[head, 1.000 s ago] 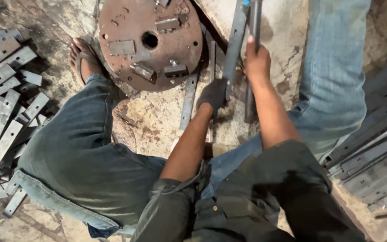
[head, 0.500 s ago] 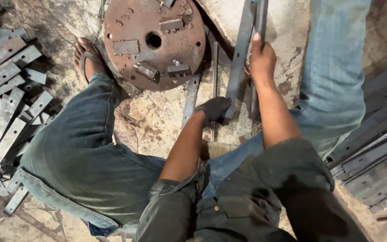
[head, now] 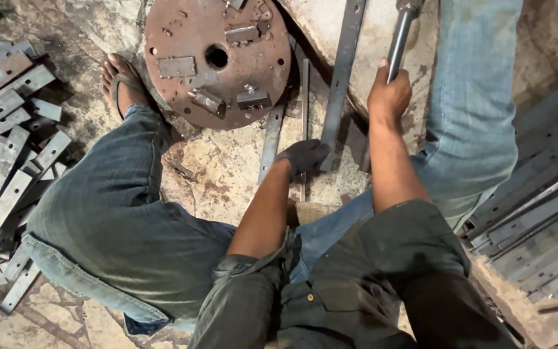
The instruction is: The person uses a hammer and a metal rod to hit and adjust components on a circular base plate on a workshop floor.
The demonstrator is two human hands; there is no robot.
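Note:
My left hand (head: 303,157), in a dark glove, grips the near end of a long flat steel bar (head: 343,77) that runs away from me over a stone block. My right hand (head: 389,94) is bare and closed round a round steel rod (head: 400,35) that stands nearly upright beside the bar. Two more flat strips (head: 271,139) lie on the floor under the gloved hand. Left of them sits a rusty round steel plate (head: 217,58) with a centre hole and small blocks fixed on it.
A heap of short flat steel strips (head: 8,161) covers the floor at the left. Long steel angle sections (head: 537,213) are stacked at the right. My left foot in a sandal (head: 121,81) rests beside the round plate. The floor is rough stone.
The view has shifted, so plate and bars sit lower in the picture. My right hand has slid along the rod, away from the flat bar. The gloved left hand stays on the bar's end.

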